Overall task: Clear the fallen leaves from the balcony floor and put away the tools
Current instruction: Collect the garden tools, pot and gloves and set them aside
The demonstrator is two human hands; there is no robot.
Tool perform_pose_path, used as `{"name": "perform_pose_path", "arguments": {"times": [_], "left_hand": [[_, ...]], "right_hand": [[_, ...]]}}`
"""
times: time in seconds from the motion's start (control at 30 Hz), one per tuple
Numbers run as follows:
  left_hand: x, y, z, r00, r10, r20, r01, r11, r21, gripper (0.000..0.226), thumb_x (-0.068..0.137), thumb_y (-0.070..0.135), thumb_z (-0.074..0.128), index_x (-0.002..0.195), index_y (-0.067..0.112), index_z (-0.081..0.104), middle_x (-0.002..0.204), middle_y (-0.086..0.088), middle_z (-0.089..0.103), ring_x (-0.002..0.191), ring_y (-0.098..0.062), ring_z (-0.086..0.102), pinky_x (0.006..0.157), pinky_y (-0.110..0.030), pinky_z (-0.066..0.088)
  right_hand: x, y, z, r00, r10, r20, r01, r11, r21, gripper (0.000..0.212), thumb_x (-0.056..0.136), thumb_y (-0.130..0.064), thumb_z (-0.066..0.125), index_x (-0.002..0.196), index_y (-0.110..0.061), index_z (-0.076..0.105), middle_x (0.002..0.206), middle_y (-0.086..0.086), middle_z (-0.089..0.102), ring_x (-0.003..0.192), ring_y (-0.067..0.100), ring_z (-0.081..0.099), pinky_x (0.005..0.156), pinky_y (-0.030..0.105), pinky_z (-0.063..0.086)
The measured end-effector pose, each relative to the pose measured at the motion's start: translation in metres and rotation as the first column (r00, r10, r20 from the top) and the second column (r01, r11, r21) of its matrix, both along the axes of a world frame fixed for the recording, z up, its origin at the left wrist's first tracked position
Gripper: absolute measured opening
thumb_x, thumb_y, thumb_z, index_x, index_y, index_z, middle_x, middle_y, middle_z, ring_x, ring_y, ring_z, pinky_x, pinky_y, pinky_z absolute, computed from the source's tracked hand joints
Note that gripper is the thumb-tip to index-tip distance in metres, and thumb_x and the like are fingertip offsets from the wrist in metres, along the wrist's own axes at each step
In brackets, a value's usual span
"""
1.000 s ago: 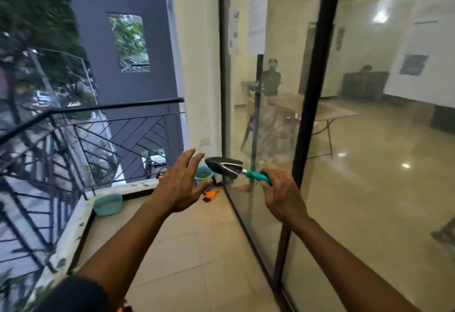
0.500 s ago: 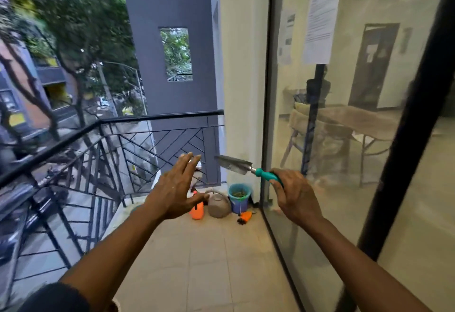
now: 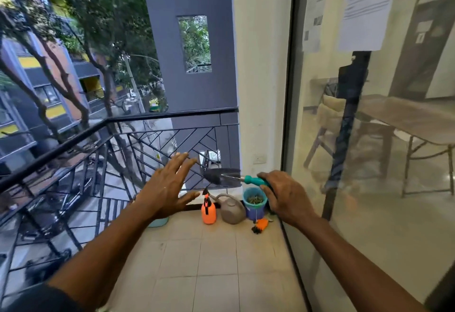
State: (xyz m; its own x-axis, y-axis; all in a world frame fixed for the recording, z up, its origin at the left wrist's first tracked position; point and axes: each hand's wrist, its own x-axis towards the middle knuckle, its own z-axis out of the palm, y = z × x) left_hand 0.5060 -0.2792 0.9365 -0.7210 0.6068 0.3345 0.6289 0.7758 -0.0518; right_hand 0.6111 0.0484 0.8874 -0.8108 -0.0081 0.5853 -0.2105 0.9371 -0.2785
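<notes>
Floor (image 3: 216, 262): pale tiles, ran ahead as a narrow strip between railing on the left and glass wall on the right; open in the near and middle part.
Left hand (image 3: 167, 188): raised over the strip, fingers (image 3: 179, 164) straight and spread wide, held nothing; near the trowel's blade but apart from it.
Right hand (image 3: 288, 196): curled round the trowel's teal handle, close to the glass.
Trowel (image 3: 224, 177): carried in the air, roughly level, dark blade pointed left towards the open palm.
Teal dish (image 3: 160, 221): sat on the floor at the railing's foot, mostly hidden behind the left wrist.
Orange brush (image 3: 261, 225): lay on the tiles just before the bucket, near the glass.
Spray bottle (image 3: 208, 210): orange, upright, at the left of the row that blocked the far end.
Watering can (image 3: 232, 209): grey, stood between bottle and bucket, touching or nearly touching both.
Bucket (image 3: 254, 204): blue, in the corner by the glass, held brown-green scraps.
Railing (image 3: 123, 120): black bars, closed the left side and the far edge.
Glass wall (image 3: 369, 164): closed the whole right side; paper sheets (image 3: 364, 3) stuck high on it.
</notes>
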Motion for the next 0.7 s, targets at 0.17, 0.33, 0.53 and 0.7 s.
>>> {"name": "perform_pose_path", "arguments": {"times": [0.17,0.33,0.53,0.7], "left_hand": [[-0.054,0.018,-0.025,0.999,0.030,0.038,-0.027,0.998,-0.055,0.093,0.096,0.070,0.050,0.166,0.030,0.003,0.175,-0.003,0.001,0.162,-0.025,0.004,0.124,-0.053,0.031],[-0.122,0.033,-0.048,0.999,0.013,0.039,-0.010,0.997,-0.079,0.094,0.097,0.069,0.051,0.166,0.031,0.000,0.175,-0.001,-0.004,0.162,-0.023,-0.003,0.128,-0.046,0.019],[-0.229,0.044,-0.076,0.997,0.021,0.074,-0.019,0.999,-0.027,0.088,0.098,0.066,0.050,0.165,0.029,0.006,0.175,-0.004,0.002,0.162,-0.026,0.006,0.122,-0.059,0.032],[-0.314,0.049,-0.095,0.997,0.036,0.069,-0.036,0.999,0.012,0.089,0.098,0.063,0.051,0.166,0.027,0.006,0.175,-0.006,0.004,0.161,-0.028,0.008,0.122,-0.055,0.034]], "right_hand": [[-0.058,0.013,-0.016,0.999,0.039,0.023,-0.040,0.999,0.001,0.032,0.101,-0.027,0.061,0.132,-0.018,0.063,0.113,0.002,0.065,0.099,0.022,0.060,0.078,0.037,0.057],[-0.134,0.023,-0.036,0.996,0.076,0.052,-0.076,0.997,-0.011,0.034,0.101,-0.026,0.062,0.133,-0.015,0.062,0.111,0.004,0.066,0.096,0.021,0.060,0.079,0.035,0.055],[-0.249,0.030,-0.044,0.995,0.069,0.072,-0.069,0.998,-0.006,0.031,0.101,-0.021,0.064,0.130,-0.014,0.064,0.110,0.006,0.067,0.095,0.025,0.062,0.080,0.037,0.052],[-0.346,0.017,-0.052,0.986,0.106,0.131,-0.096,0.992,-0.076,0.030,0.102,-0.021,0.060,0.130,-0.014,0.064,0.109,0.008,0.067,0.097,0.026,0.059,0.082,0.040,0.050]]}}
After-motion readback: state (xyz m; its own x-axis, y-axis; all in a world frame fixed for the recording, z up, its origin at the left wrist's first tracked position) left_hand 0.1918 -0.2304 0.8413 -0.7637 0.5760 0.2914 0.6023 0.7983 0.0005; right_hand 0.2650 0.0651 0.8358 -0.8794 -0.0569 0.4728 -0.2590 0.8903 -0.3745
